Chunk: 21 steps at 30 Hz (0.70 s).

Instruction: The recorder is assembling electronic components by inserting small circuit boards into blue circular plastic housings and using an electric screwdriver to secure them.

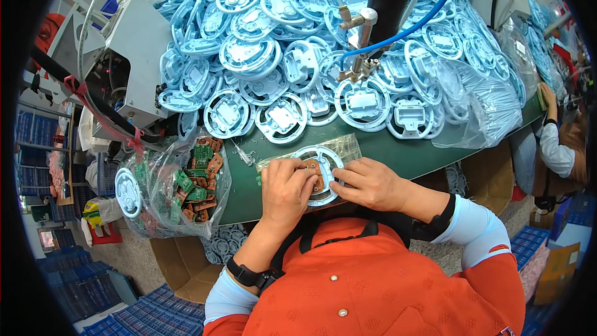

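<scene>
In front of me, near the edge of the green bench, lies a light blue toy steering wheel (pixel 321 201). A small brown circuit board (pixel 318 182) sits in its middle section. My left hand (pixel 285 188) is closed, its thumb and fingertips pinching at the board's left side. On the wheel's right rim my right hand (pixel 372 184) rests with bent fingers gripping it. The wheel lies partly over a clear plastic sheet (pixel 346 148). Both hands hide parts of the rim and board.
A tall pile of light blue wheels (pixel 249 56) covers the bench's far side. An upright screwdriver tool (pixel 367 31) with a blue hose hangs above it. A plastic bag of circuit boards (pixel 202 180) and small loose screws (pixel 244 153) are left. Another person's hand (pixel 550 101) shows far right.
</scene>
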Each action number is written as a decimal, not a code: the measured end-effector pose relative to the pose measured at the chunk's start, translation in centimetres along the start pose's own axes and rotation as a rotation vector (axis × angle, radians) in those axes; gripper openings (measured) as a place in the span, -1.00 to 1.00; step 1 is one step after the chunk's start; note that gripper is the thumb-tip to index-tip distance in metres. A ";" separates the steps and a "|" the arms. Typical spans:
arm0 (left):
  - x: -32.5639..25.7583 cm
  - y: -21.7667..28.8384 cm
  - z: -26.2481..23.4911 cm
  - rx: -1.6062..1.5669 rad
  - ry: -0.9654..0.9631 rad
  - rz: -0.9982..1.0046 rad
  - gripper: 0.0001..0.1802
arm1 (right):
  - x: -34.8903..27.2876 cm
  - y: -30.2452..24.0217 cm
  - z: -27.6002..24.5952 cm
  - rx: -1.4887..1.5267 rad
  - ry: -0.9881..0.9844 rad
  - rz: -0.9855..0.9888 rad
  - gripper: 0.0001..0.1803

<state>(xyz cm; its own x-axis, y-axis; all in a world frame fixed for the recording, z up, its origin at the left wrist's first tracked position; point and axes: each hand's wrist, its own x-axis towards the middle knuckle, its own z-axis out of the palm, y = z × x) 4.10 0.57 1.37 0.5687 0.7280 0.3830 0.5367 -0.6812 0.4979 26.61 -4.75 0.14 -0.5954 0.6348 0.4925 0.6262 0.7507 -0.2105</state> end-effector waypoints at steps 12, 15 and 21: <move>-0.2 0.7 -2.1 0.012 -0.118 -0.025 -0.62 | -1.7 0.1 -1.5 0.004 -0.006 0.062 -0.65; -0.3 0.7 -2.3 0.003 -0.180 -0.054 -0.54 | -3.7 0.5 -2.4 -0.040 0.016 0.218 -0.61; 0.4 0.4 -2.1 0.033 -0.234 -0.006 -0.50 | -2.1 -0.6 -1.5 -0.024 -0.045 0.147 -0.54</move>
<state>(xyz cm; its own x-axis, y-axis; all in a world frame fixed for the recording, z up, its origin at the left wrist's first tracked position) 3.18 0.77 3.35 0.6924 0.6966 0.1879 0.5580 -0.6821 0.4726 28.27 -6.82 0.53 -0.5184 0.7453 0.4192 0.7197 0.6451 -0.2569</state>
